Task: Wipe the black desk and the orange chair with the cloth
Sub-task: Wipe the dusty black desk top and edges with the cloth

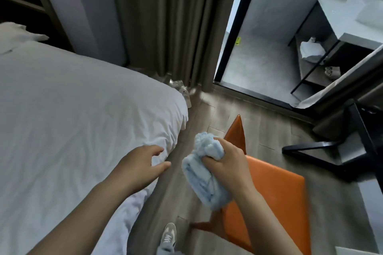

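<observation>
Head view: right hand (226, 163) grips cloth (205, 180) above orange chair (275, 196).

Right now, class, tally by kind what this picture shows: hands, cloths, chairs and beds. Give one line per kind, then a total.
Hands: 2, left hand open, right hand gripping the cloth.
Cloths: 1, light blue.
Chairs: 1, the orange chair.
Beds: 1, the white bed.
Total: 5.
</observation>
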Available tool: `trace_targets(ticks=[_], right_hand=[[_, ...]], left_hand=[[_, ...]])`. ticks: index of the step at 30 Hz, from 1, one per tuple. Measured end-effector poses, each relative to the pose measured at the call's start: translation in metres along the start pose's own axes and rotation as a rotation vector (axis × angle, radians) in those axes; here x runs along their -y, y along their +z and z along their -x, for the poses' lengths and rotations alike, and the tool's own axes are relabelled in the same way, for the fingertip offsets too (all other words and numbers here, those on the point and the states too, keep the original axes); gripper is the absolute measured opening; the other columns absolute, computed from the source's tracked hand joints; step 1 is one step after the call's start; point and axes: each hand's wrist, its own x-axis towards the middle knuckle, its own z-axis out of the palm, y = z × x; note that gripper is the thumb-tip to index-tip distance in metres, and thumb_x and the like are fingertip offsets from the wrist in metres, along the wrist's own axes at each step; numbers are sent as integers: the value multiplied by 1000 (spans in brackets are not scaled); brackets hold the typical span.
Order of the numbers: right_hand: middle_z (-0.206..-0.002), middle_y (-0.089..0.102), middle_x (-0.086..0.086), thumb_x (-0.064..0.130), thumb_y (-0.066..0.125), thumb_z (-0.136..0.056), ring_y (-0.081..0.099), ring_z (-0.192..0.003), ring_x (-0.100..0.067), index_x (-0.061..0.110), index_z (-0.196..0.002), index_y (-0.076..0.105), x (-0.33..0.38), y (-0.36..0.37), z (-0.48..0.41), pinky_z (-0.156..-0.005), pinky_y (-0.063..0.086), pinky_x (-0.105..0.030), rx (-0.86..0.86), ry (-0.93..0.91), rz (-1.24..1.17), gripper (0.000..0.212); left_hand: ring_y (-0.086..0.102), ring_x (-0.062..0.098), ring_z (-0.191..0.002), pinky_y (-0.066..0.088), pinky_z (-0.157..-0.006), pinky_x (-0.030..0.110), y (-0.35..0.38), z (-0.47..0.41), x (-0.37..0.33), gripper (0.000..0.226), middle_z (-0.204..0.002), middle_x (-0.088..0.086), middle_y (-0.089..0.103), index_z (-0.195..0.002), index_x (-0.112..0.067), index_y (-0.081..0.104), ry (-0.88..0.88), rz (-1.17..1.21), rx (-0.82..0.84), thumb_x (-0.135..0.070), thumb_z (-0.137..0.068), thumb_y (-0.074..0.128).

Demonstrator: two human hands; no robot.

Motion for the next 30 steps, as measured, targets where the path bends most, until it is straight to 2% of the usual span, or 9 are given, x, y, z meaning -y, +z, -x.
trace_targets(ticks=[5, 9, 12, 14, 16, 19, 22, 25, 30], right_hand=[[-73, 66, 14, 36, 65, -77, 63, -71, -2, 32, -78, 61, -6, -15, -67, -67, 54, -29, -84, 53, -76, 6], [-66, 62, 15, 37, 68, -79, 59, -65, -2, 31, -70, 57, -17, -30, -110, -56, 42, -18, -199, 120, -39, 16], [-68, 65, 9, 41, 71, -79, 60, -65, -4, 25, -76, 63, -29, -40, -143, -57, 47, -26, -263, 201, -39, 19], [-66, 66, 6, 42, 73, -75, 61, -63, -8, 23, -74, 64, -38, -44, -167, -60, 50, -37, -319, 248, -70, 21], [-64, 65, 5, 44, 70, -71, 61, -62, -12, 22, -72, 63, -44, -49, -190, -60, 51, -42, -386, 291, -74, 24], [-67, 67, 5, 43, 68, -70, 62, -64, -9, 21, -75, 64, -47, -58, -228, -60, 51, -39, -485, 372, -60, 23], [-67, 66, 7, 34, 72, -74, 60, -64, -6, 21, -74, 64, -46, -67, -259, -60, 49, -34, -569, 461, -44, 15], [-69, 67, 5, 28, 73, -76, 62, -66, -8, 22, -76, 65, -53, -79, -285, -63, 51, -36, -620, 540, -42, 10], [-70, 69, 6, 31, 73, -73, 63, -69, -12, 24, -79, 66, -79, -101, -330, -65, 51, -38, -699, 634, -20, 12]], left_hand=[[52, 9, -119, 43, -94, 25, -30, -74, -29, 43, -130, -9, 58, -128, -23, 56, 82, -72, 21, -43, -90, 60], [53, 9, -119, 43, -94, 24, -42, -133, -54, 47, -130, -9, 58, -131, -23, 55, 156, -100, 77, -42, -89, 61], [53, 10, -118, 43, -94, 24, -47, -186, -74, 44, -129, -7, 59, -128, -21, 58, 235, -137, 108, -41, -89, 63], [54, 11, -118, 44, -96, 27, -50, -226, -86, 46, -129, -7, 59, -129, -20, 58, 296, -146, 128, -41, -88, 63], [55, 11, -117, 45, -98, 30, -54, -266, -98, 49, -128, -7, 59, -130, -21, 57, 352, -155, 165, -44, -87, 64], [54, 10, -118, 45, -98, 31, -64, -326, -115, 51, -129, -7, 59, -131, -22, 57, 430, -188, 227, -46, -86, 64], [54, 11, -118, 45, -97, 30, -71, -380, -137, 51, -128, -7, 60, -130, -21, 57, 517, -238, 269, -46, -86, 64], [54, 12, -119, 44, -100, 31, -70, -423, -163, 51, -129, -5, 59, -131, -19, 56, 582, -235, 330, -45, -87, 63], [55, 9, -116, 45, -99, 32, -59, -486, -203, 53, -128, -10, 59, -131, -24, 56, 652, -235, 407, -48, -85, 63]])
